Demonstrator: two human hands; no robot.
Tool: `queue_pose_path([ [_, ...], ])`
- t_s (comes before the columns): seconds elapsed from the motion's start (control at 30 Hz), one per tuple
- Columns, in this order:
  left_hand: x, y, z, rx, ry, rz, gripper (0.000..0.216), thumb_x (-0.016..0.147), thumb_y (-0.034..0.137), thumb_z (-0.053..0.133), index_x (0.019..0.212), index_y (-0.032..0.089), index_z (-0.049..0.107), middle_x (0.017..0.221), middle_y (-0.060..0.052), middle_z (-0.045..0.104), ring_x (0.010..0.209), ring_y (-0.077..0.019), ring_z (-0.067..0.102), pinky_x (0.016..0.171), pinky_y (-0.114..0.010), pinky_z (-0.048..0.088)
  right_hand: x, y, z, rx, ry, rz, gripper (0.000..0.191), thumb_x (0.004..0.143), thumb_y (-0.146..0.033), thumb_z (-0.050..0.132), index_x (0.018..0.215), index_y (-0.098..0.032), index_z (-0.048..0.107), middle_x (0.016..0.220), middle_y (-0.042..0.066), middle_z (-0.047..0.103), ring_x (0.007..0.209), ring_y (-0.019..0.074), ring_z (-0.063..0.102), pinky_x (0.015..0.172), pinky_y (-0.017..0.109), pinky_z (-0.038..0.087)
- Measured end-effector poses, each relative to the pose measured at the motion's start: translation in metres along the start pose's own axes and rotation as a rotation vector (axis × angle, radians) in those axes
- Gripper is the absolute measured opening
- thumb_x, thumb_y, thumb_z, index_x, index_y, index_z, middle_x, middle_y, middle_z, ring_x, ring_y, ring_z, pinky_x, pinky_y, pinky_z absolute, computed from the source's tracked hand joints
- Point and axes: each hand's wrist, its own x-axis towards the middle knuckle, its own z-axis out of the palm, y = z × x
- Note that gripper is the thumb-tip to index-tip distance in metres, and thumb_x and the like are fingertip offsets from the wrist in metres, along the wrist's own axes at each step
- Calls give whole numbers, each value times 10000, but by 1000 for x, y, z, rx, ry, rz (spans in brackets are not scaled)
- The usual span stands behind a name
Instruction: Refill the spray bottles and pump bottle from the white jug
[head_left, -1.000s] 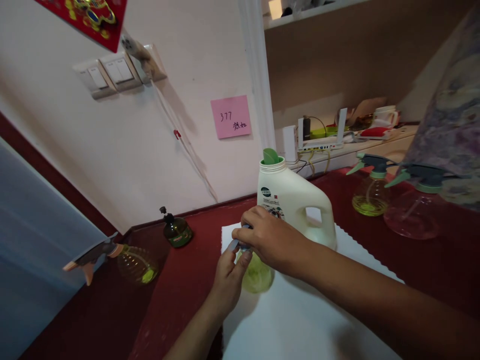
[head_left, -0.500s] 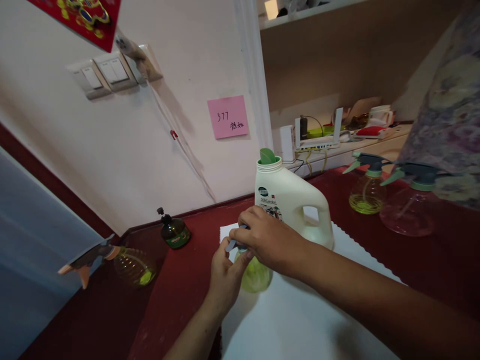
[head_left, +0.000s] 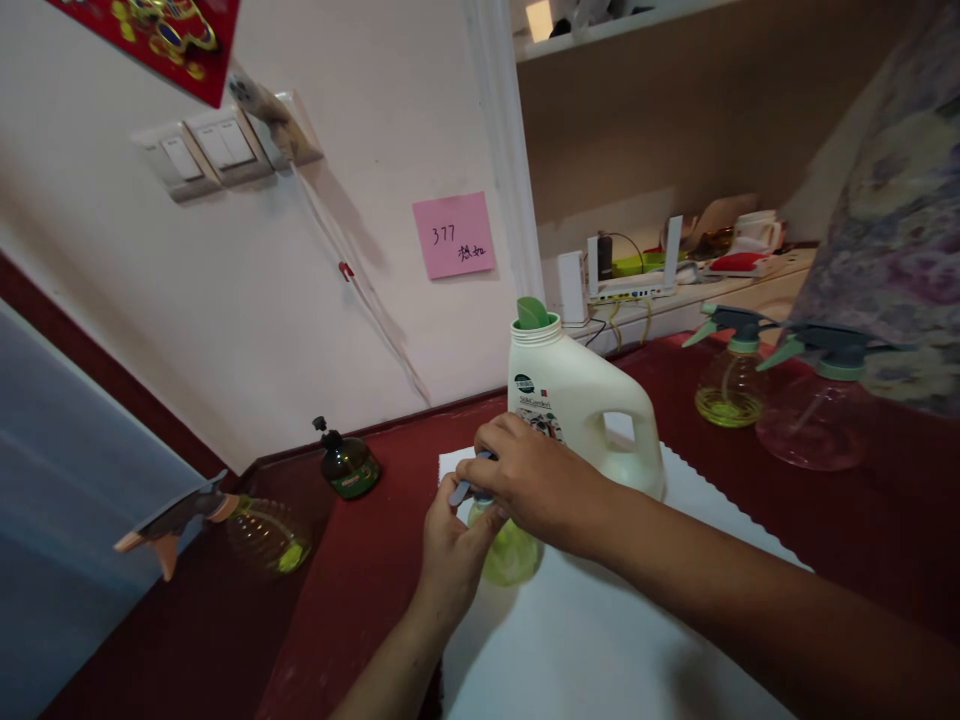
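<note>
A small clear spray bottle (head_left: 513,558) with yellow-green liquid stands upright on the white sheet (head_left: 600,640). Its grey-blue spray head (head_left: 462,491) is mostly covered by my fingers. From above, my right hand (head_left: 536,480) is closed around the top of that head. My left hand (head_left: 454,550) pinches at the bottle's neck, thumb in front and index finger by the head's trigger or nozzle part. Right behind my hands stands a pale cream detergent jug (head_left: 589,385), its mouth uncapped and showing a green spout; my right hand overlaps its label.
A dark pump bottle (head_left: 351,464) stands on the red tabletop (head_left: 352,580) by the wall. To the left, another spray bottle (head_left: 270,532) has an orange-and-grey head. At right stand a greenish spray bottle (head_left: 729,385) and a pink one (head_left: 814,425). A white router (head_left: 634,285) sits behind.
The view has shifted very slightly. Both hands keep nearly the same grip on the spray bottle, and nothing else has visibly moved.
</note>
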Motion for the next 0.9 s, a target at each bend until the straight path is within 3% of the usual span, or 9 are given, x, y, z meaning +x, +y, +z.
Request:
queue_pose_path([
  [0.17,-1,3,-1,60,-10,26,328,812,394,782,1016,174,649,895,-22,674,887,-189,609,842,-286,480,0,2,3,4,13,-5,284,916,-190,656,1195,-237,680,1094,98,579,1069,307,505,876,455,497],
  [0.5,-5,-11,-2,14,-38,48,335,883,399,710,1139,187,670,1141,-90,695,1064,-235,620,924,-326,479,-2,3,4,-6,41,-23,279,905,-171,658,1180,-207,686,1103,114,629,1091,318,540,910,485,526],
  [0.6,-5,-16,-6,7,-6,30,326,868,405,729,1108,187,692,1158,-94,712,1107,-254,625,968,-353,467,-8,3,6,-15,90,-32,444,947,-152,590,1386,-208,554,1415,144,542,1338,354,419,1072,546,438],
  [0.7,-5,-15,-9,23,8,-2,323,882,457,700,1027,170,728,1135,-105,735,1113,-280,638,985,-377,462,-26,1,10,7,313,-27,543,979,-174,535,1499,-201,381,1612,145,330,1476,362,242,1164,629,304],
  [0.8,-6,-11,-10,22,19,-28,411,943,516,592,1088,159,735,1149,-113,741,1094,-283,649,970,-382,470,-51,-4,23,209,544,0,356,988,-197,517,1341,-211,471,1378,125,555,1309,269,468,1106,518,410],
  [0.9,-8,-8,-8,-11,30,-41,467,960,535,549,1139,142,726,1172,-126,736,1096,-289,648,942,-375,481,-74,-9,46,462,528,192,189,959,-204,532,1140,-252,507,1135,73,608,1107,242,560,961,468,491],
])
